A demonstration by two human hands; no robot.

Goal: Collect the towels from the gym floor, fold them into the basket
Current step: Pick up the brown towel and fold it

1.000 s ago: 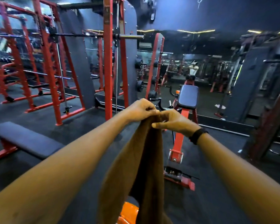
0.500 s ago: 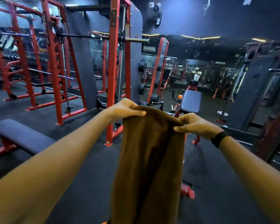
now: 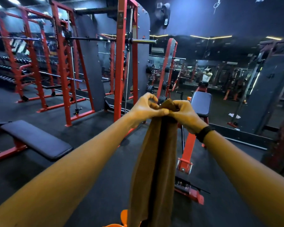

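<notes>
A: How does the brown towel (image 3: 156, 154) look to handle?

B: Soft and light, I judge: it hangs limp in long vertical folds from both hands, held up in the air over the dark rubbery gym floor (image 3: 92, 182). The pile looks matte, so it should not slip

A: Where is it held?

B: At the top edge. The left hand (image 3: 146, 108) and the right hand (image 3: 184, 113) touch each other there, fingers curled and pinching the gathered corners together

A: And the basket?

B: Something orange (image 3: 120, 222) shows at the bottom edge beside the towel's hem; I cannot tell if that is it. A padded bench (image 3: 34, 138) with a smooth black top stands off to the left
</notes>
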